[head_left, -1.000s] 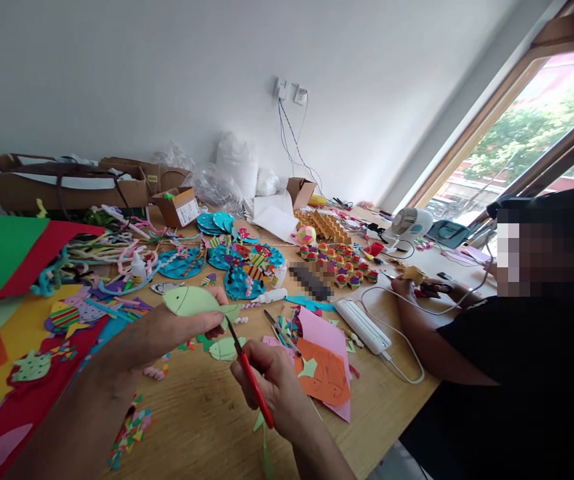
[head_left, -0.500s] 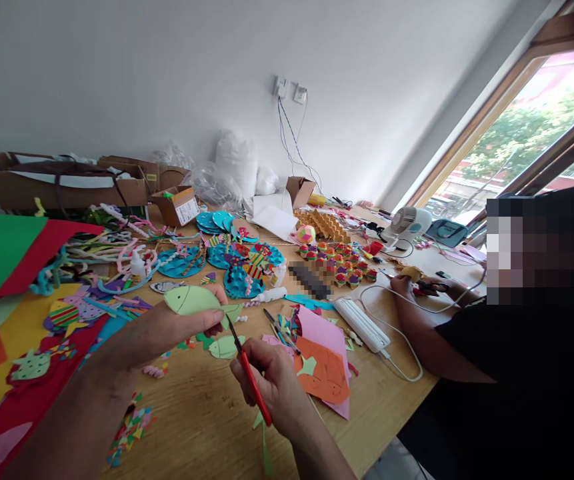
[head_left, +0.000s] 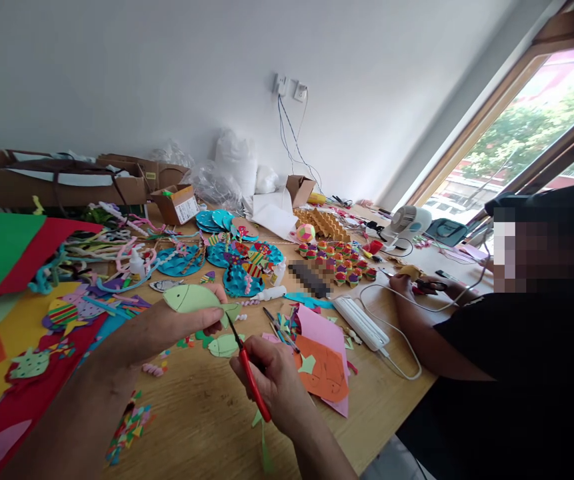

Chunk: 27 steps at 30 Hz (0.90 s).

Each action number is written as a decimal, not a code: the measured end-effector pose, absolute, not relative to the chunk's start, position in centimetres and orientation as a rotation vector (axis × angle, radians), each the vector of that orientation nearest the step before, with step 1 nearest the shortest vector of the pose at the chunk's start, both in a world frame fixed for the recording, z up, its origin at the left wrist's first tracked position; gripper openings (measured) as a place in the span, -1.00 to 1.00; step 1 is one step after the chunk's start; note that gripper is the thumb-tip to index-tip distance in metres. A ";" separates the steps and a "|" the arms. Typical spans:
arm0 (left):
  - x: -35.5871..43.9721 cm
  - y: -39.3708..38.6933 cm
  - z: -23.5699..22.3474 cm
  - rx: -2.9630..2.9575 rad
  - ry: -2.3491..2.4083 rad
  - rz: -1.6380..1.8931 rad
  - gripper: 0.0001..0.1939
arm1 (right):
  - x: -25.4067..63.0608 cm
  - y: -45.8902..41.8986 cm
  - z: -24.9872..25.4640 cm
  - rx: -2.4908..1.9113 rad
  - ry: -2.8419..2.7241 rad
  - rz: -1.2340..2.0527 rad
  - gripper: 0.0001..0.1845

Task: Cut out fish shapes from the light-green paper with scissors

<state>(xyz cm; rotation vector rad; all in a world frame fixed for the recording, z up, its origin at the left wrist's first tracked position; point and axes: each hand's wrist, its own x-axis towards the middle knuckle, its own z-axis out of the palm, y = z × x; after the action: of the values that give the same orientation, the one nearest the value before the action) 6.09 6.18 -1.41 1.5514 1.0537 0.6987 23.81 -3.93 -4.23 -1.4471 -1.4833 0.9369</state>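
Between the thumb and fingers of my left hand [head_left: 187, 325] is a light green paper fish [head_left: 193, 299] with a drawn eye and gill line. My right hand [head_left: 274, 373] grips red-handled scissors [head_left: 251, 377], whose dark blades point up and meet the fish by its tail. Just beyond the scissors, a second green paper fish [head_left: 223, 346] lies flat on the wooden table [head_left: 191, 420]. A thin green paper strip [head_left: 265, 453] shows below my right hand. Right of it lies an orange sheet [head_left: 323, 373] with fish outlines, on pink paper [head_left: 321, 327].
Blue decorated discs [head_left: 247, 283], a glue bottle [head_left: 137, 265] and pipe cleaners [head_left: 101, 247] crowd the left and middle. Paper scraps [head_left: 129, 427] lie near my left forearm. A white power strip [head_left: 361, 325] with its cable sits at right, where another person [head_left: 517, 360] works with scissors.
Both hands keep nearly the same pose, with the fish and scissors almost still. The view shifts very slightly. The other person's head moves a little.
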 end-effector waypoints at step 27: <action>6.7 5.4 0.3 1.394 1.276 0.460 -0.66 | 23.6 -4.1 -3.7 -1.390 -1.447 0.994 -0.62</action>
<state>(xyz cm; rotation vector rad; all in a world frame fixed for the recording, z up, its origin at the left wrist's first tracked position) 6.72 5.43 0.28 1.3937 1.2760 0.4599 23.63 -4.08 -3.66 -1.3896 -1.4470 0.9938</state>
